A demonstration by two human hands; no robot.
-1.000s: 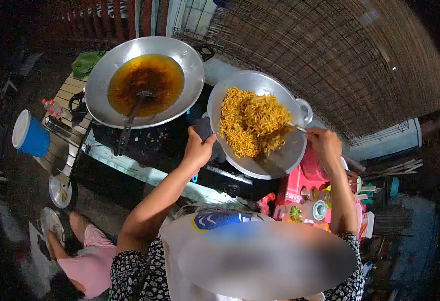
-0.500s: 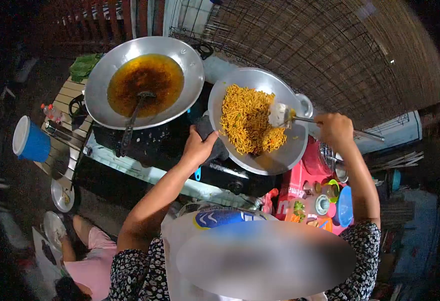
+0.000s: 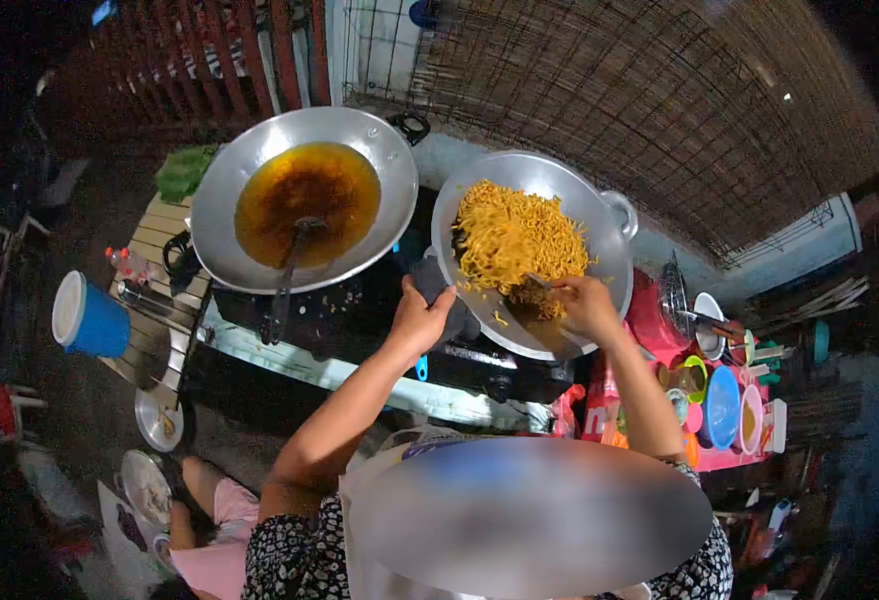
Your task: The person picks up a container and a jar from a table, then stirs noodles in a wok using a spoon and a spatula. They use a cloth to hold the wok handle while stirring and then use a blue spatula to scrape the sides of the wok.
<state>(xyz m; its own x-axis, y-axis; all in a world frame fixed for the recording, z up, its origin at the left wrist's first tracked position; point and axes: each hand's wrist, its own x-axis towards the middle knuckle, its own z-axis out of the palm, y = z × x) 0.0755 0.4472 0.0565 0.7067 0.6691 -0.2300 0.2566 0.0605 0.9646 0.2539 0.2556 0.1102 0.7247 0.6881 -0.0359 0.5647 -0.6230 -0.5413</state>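
Note:
Yellow noodles (image 3: 534, 225) fill much of the metal wok (image 3: 609, 262) on the right. My left hand (image 3: 421, 318) grips a dark cloth (image 3: 429, 280) against this wok's near left rim. Over the lower part of the same wok, my right hand (image 3: 587, 308) is closed around the handle of a metal spatula (image 3: 532, 284), whose blade is hidden by the noodles. A second wok (image 3: 209, 225) on the left holds brown-orange liquid (image 3: 309, 190), with a dark ladle (image 3: 284, 290) resting in it.
Both woks sit over a dark stove (image 3: 339, 325). At the right are a blue bowl (image 3: 721, 405) and a pink container (image 3: 652, 320). A blue bucket (image 3: 99, 318) stands at the left, near a person in pink (image 3: 219, 540). A wire grid lines the back wall.
My right hand has moved left and down with the spatula, from beyond the wok's right rim to over the wok. Noodles are bunched and blurred at the left. The whole view has shifted slightly.

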